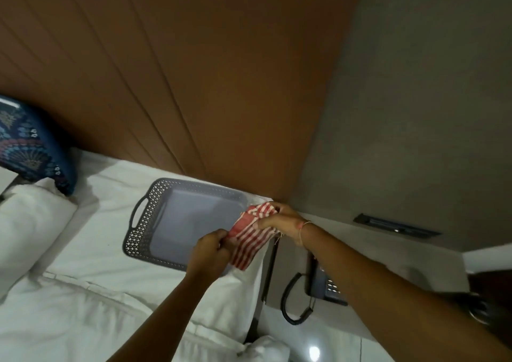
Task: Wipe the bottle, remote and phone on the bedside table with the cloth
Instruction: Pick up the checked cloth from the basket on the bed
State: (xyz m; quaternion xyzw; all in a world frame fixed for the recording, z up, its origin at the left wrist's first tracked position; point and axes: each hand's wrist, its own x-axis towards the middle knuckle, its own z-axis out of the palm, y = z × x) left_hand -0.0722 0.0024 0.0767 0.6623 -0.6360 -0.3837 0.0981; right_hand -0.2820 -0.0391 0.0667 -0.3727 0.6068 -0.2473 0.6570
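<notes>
A red and white striped cloth (253,234) hangs between my two hands above the right edge of the bed. My left hand (210,252) grips its lower left part. My right hand (282,220) grips its upper right corner. Under my right forearm, a dark corded phone (321,281) sits on the bedside table (388,253), partly hidden by the arm. No bottle or remote shows.
A grey plastic tray (144,217) with a perforated rim lies on the white bed (97,264), just left of the cloth. White pillows (27,223) and a blue patterned cushion (30,145) lie at the left. A brown panelled headboard (194,84) stands behind.
</notes>
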